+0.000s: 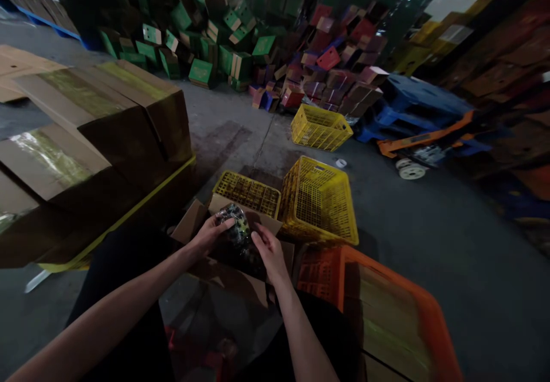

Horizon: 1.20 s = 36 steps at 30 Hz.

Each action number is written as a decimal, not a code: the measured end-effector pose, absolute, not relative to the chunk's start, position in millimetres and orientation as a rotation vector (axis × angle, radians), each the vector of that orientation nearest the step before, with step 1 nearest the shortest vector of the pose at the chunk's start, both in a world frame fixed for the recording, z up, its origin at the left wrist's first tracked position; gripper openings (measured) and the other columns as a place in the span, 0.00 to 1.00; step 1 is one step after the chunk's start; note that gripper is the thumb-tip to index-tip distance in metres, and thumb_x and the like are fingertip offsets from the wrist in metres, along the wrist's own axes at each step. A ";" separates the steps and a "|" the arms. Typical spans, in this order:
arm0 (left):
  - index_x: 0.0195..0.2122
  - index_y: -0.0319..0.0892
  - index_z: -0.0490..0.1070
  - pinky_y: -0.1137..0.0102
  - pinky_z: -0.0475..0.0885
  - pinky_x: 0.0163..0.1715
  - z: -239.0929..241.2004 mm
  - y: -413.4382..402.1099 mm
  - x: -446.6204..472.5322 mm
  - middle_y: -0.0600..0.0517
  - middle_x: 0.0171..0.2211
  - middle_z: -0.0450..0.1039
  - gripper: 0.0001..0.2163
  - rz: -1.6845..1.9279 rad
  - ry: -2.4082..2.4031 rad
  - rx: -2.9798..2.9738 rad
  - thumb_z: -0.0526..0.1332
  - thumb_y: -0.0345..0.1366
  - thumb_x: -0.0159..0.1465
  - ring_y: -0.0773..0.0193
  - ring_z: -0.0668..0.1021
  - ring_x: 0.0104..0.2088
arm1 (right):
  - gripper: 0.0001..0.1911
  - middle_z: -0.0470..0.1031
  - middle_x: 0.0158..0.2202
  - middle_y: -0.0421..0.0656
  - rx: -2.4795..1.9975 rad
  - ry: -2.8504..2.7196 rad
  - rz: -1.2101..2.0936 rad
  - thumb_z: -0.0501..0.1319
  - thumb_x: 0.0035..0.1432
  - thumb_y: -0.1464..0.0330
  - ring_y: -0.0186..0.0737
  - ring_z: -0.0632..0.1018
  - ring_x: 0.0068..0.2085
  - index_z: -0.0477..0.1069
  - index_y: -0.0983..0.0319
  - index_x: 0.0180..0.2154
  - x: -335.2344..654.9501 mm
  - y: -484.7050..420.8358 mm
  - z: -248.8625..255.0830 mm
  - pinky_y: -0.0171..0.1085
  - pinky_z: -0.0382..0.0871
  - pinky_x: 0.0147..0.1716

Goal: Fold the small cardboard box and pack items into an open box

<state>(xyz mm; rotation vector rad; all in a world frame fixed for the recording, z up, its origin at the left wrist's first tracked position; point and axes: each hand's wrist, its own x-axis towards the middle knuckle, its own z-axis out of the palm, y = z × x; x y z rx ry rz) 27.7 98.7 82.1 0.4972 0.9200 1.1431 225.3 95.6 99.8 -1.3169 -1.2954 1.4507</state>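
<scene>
A shiny clear plastic pack (237,226) with dark contents and a yellow-green patch is in my left hand (211,234), thumb on top. What exactly is inside is too dark to make out. My right hand (270,251) is just right of the pack, its thumb and fingers bent and slightly apart; whether the tips touch the pack I cannot tell. Beneath both hands is a cardboard box (234,282) with its flaps folded out, between my knees. Its inside is mostly in shadow and partly hidden by the pack.
Yellow crates (339,201) stand in front of the box, another yellow crate (321,127) farther off. An orange crate (399,279) with taped cartons is at my right. Stacked cartons (141,113) stand left. A pallet jack (423,141), blue pallets (412,98) and heaped green boxes (201,73) lie beyond.
</scene>
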 end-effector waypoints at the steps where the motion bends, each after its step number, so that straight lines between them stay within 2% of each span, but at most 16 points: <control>1: 0.49 0.39 0.75 0.63 0.76 0.44 82.8 98.6 28.2 0.43 0.45 0.79 0.26 1.145 0.911 0.500 0.75 0.46 0.52 0.55 0.81 0.41 | 0.26 0.78 0.53 0.45 -1.306 -1.242 1.531 0.64 0.58 0.54 0.50 0.79 0.52 0.73 0.55 0.56 224.4 95.1 98.0 0.47 0.77 0.47; 4: 0.50 0.39 0.74 0.62 0.75 0.45 84.9 98.3 29.0 0.41 0.48 0.77 0.27 1.138 0.870 0.509 0.75 0.45 0.53 0.52 0.81 0.45 | 0.27 0.79 0.53 0.45 -1.254 -1.166 1.654 0.65 0.57 0.53 0.51 0.80 0.51 0.74 0.55 0.56 221.6 92.7 94.8 0.48 0.78 0.45; 9: 0.53 0.42 0.71 0.63 0.75 0.45 85.7 97.4 29.1 0.42 0.50 0.76 0.26 1.146 0.795 0.494 0.73 0.44 0.55 0.54 0.80 0.44 | 0.22 0.82 0.47 0.44 -1.237 -1.241 1.551 0.67 0.54 0.54 0.52 0.80 0.49 0.80 0.56 0.48 223.6 95.0 92.5 0.49 0.76 0.47; 14: 0.55 0.43 0.71 0.64 0.74 0.45 87.7 94.5 31.2 0.43 0.50 0.75 0.28 1.094 0.782 0.508 0.73 0.45 0.55 0.56 0.79 0.44 | 0.14 0.82 0.41 0.43 -1.258 -1.409 1.403 0.65 0.55 0.59 0.47 0.80 0.43 0.82 0.55 0.42 226.1 98.1 90.9 0.42 0.74 0.43; 17: 0.55 0.44 0.71 0.64 0.73 0.46 91.8 91.7 32.8 0.44 0.51 0.74 0.27 1.095 0.773 0.544 0.72 0.45 0.57 0.55 0.79 0.46 | 0.13 0.81 0.37 0.42 -1.273 -1.458 1.368 0.63 0.56 0.61 0.44 0.79 0.39 0.82 0.55 0.42 225.1 96.8 91.5 0.39 0.73 0.39; 20: 0.54 0.42 0.71 0.66 0.73 0.43 94.1 90.5 33.5 0.43 0.49 0.75 0.26 1.093 0.783 0.599 0.71 0.45 0.57 0.57 0.79 0.43 | 0.12 0.80 0.35 0.40 -1.278 -1.490 1.372 0.62 0.56 0.63 0.42 0.78 0.36 0.82 0.55 0.41 224.1 95.3 93.0 0.37 0.71 0.36; 25: 0.53 0.40 0.72 0.69 0.72 0.40 90.3 92.1 34.3 0.45 0.43 0.76 0.27 1.104 0.824 0.622 0.72 0.46 0.56 0.61 0.78 0.39 | 0.12 0.80 0.34 0.39 -1.291 -1.510 1.414 0.61 0.57 0.64 0.42 0.77 0.36 0.81 0.55 0.41 223.6 93.4 99.2 0.36 0.70 0.37; 31: 0.52 0.41 0.73 0.68 0.71 0.44 89.5 92.0 35.8 0.45 0.46 0.77 0.27 1.163 0.850 0.620 0.73 0.48 0.54 0.59 0.78 0.42 | 0.14 0.80 0.40 0.41 -1.220 -1.481 1.464 0.62 0.61 0.57 0.43 0.78 0.41 0.78 0.56 0.44 220.0 90.0 109.7 0.37 0.72 0.40; 36: 0.51 0.41 0.74 0.65 0.72 0.45 86.1 89.3 36.6 0.44 0.45 0.77 0.24 1.031 0.773 0.458 0.69 0.51 0.58 0.57 0.79 0.43 | 0.12 0.79 0.35 0.41 -1.308 -1.511 1.318 0.64 0.59 0.57 0.43 0.77 0.36 0.78 0.57 0.39 220.2 91.5 107.5 0.37 0.71 0.37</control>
